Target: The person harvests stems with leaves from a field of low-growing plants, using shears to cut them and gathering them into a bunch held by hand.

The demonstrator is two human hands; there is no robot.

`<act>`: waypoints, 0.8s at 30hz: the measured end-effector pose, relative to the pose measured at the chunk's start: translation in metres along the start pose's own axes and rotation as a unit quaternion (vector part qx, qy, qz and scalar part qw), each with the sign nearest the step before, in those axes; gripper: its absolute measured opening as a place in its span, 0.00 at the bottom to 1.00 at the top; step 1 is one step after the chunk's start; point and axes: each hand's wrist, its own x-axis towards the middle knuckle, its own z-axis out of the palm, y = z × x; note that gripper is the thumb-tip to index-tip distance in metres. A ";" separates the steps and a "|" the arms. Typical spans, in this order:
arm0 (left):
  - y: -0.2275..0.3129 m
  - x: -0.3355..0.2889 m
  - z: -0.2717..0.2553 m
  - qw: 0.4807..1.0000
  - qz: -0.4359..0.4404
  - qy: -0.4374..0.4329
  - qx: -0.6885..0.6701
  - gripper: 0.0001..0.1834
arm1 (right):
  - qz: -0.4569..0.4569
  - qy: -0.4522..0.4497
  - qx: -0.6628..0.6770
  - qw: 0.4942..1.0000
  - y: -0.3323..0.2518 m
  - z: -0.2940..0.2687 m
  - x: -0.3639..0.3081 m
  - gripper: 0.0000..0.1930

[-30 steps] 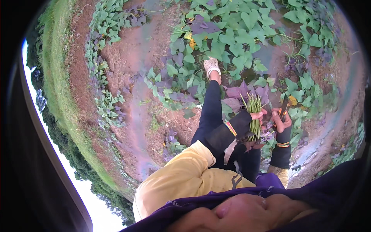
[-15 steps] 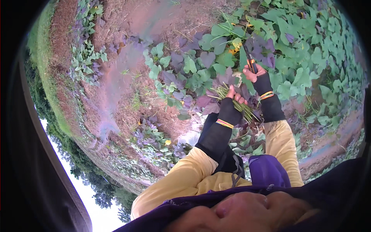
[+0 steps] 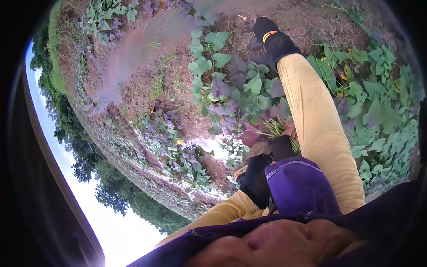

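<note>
My right arm reaches far forward over the soil, its dark wrist cover banded in orange. My right hand is mostly hidden by that cover. Past it pokes the small orange and pale end of a black-and-orange handheld cutter, held in the hand. Close to my body, my left hand is closed around a bundle of cut green vine stems with purple leaves at one end. My right sleeve covers part of this hand and bundle.
Green and purple heart-leaved vines grow ahead of me, with a denser green patch at right. Reddish soil with dry litter lies at left. Trees stand along the field's edge. A purple cloth hangs before my chest.
My right hand has swung far forward and left with the cutter, away from the bundle. The left hand and its stems have come slightly nearer to my body, and the view has shifted.
</note>
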 end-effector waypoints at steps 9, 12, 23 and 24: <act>0.018 0.023 -0.050 0.994 0.006 0.098 -0.053 0.19 | 0.155 -0.122 0.427 0.883 -0.029 -0.069 -0.284 0.09; 0.033 0.016 -0.063 0.998 -0.069 0.008 0.013 0.21 | 0.198 -0.252 0.403 0.857 -0.053 -0.120 -0.369 0.14; 0.010 -0.008 -0.104 0.996 0.020 -0.058 0.069 0.28 | 0.068 -0.289 0.522 0.800 -0.040 -0.125 -0.402 0.14; 0.004 -0.013 -0.109 0.997 0.020 -0.065 0.029 0.29 | 0.119 -0.197 0.487 0.843 -0.030 -0.110 -0.391 0.15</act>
